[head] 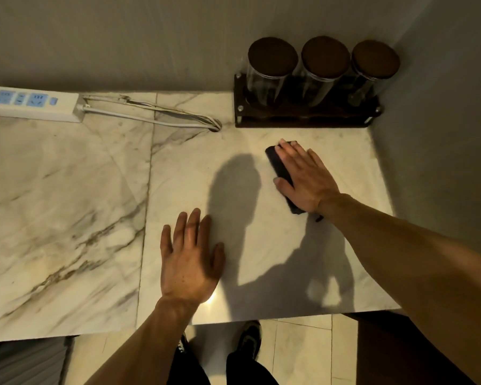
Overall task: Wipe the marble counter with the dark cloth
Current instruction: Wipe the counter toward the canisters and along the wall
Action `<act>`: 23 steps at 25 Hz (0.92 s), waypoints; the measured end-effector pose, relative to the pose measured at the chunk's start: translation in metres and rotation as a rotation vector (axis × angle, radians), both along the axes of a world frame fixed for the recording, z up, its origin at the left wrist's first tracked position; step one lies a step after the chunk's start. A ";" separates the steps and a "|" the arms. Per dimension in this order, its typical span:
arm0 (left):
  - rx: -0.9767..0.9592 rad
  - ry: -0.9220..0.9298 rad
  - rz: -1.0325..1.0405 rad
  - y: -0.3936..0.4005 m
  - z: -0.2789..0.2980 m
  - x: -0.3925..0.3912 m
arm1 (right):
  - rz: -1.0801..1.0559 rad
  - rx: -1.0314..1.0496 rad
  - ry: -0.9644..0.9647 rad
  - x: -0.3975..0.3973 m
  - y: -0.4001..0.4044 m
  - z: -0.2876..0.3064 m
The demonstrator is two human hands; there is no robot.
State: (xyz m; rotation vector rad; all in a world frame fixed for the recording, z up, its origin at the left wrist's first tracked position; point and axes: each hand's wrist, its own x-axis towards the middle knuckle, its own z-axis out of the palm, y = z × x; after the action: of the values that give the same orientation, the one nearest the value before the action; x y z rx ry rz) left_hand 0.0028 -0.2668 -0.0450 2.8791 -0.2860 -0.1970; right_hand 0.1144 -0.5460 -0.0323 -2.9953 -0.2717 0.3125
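Spreading across nearly the whole view, the marble counter (67, 204) is pale with brown veining and a straight seam running front to back, and it meets grey walls at the rear and on the right. Taking the jar rack (303, 115) in the far right corner as the landmark: it is a dark wooden holder standing against the rear wall, carrying three clear jars (320, 76) with dark round lids in a row. Far to the left of the rack, also along the rear wall, lies a white power strip (34, 104) with blue sockets, and its cable (150, 120) runs toward the rack and drops into a hole in the counter just left of the rack's front corner. In front of the rack, a little apart from it, the right hand (307, 179) lies flat with fingers spread and extended, pressing down on the dark cloth (279, 165), which is folded into a narrow strip on the marble and shows along the thumb side of the hand and past the fingertips. Further forward and left of the rack, the left hand (190, 259) rests open, palm down, on bare marble, holding nothing, well apart from the cloth.
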 end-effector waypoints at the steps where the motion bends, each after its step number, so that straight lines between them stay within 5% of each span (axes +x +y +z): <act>1: 0.007 0.003 0.002 0.000 0.000 0.000 | -0.063 0.017 -0.018 0.007 0.003 -0.001; 11: 0.013 -0.010 -0.011 0.002 -0.002 0.001 | -0.849 0.125 -0.055 0.008 0.035 -0.009; 23: 0.018 -0.044 -0.039 0.001 -0.004 -0.003 | -0.996 0.182 -0.027 -0.122 0.077 -0.007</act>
State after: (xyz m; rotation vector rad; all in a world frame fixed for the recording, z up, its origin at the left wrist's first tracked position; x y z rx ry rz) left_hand -0.0002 -0.2659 -0.0491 2.9001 -0.3503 -0.1446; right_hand -0.0079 -0.4690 -0.0393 -2.5458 1.0801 0.1165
